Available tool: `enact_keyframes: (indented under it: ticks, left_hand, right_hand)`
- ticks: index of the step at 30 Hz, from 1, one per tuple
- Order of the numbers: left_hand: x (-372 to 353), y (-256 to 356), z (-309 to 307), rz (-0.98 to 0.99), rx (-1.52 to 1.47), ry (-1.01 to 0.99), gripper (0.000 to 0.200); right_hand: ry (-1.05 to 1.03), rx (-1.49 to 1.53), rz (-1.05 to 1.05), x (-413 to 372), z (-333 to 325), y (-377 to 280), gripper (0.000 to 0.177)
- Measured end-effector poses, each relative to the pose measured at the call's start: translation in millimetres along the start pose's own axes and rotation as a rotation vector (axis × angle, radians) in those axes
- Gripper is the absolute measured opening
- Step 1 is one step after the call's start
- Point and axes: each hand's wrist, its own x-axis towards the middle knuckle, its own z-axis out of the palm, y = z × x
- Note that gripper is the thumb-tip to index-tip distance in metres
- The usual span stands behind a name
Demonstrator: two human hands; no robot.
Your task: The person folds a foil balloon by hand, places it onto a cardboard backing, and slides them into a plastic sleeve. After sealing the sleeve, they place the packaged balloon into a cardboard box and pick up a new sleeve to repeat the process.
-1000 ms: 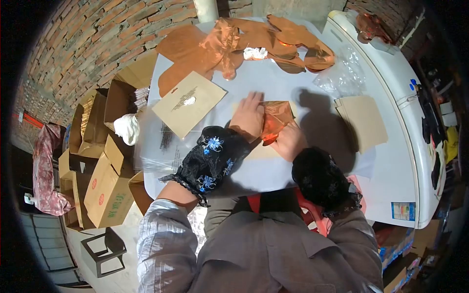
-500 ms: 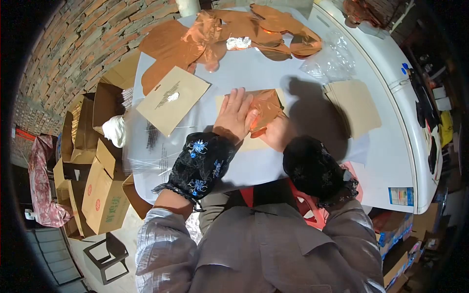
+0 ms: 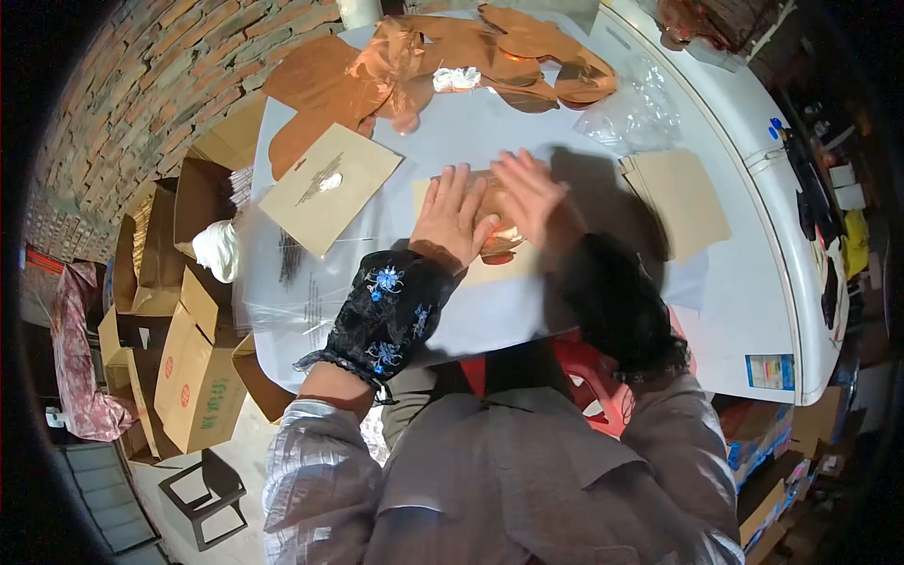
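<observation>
My left hand [image 3: 452, 218] lies flat on the left part of a tan card [image 3: 480, 271], fingers spread, its thumb touching a shiny copper-brown piece of thin material [image 3: 496, 247]. My right hand [image 3: 537, 200], slightly blurred, is open over the right side of that piece, and nothing shows in its grasp. The fingers partly hide both piece and card. To the left, a larger tan card [image 3: 331, 193] with printing and a small white patch lies tilted on the white table [image 3: 443, 325].
More copper-brown material [image 3: 315, 80] spreads along the back, with a white bundle [image 3: 457, 79]. Clear plastic [image 3: 633, 113] and stacked tan cards [image 3: 680, 202] are at right, beside a white appliance [image 3: 753, 207]. Clear sleeves [image 3: 292, 282] lie left; open cartons [image 3: 198, 377] stand beyond the table edge.
My right hand has let go of the copper-brown piece and lifted, moving up over it with the fingers extended. My left hand stays flat on the card.
</observation>
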Motion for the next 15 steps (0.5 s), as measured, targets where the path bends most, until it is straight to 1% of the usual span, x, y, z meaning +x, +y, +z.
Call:
enact_keyframes:
  ticks: [3,6,9,12,13,15]
  left_hand:
    - [0,0,0,0.003,-0.014,0.019,0.062]
    - [-2,1,1,0.018,0.006,0.059,0.06]
    - [2,2,-4,-0.005,0.01,-0.022,0.057]
    - [17,14,-29,-0.001,0.049,-0.052,0.056]
    - [20,12,-24,0.065,0.062,0.037,0.056]
    - [17,9,-13,0.008,0.013,-0.002,0.057]
  right_hand:
    - [-0.13,-0.079,-0.012,-17,22,14,0.041]
    - [-0.202,-0.065,0.002,-23,19,14,0.044]
    - [-0.201,-0.017,0.058,-24,21,13,0.045]
    - [-0.221,-0.014,0.068,-24,23,15,0.046]
    - [-0.234,-0.02,0.059,-25,23,15,0.047]
    - [-0.254,-0.039,0.044,-24,22,17,0.048]
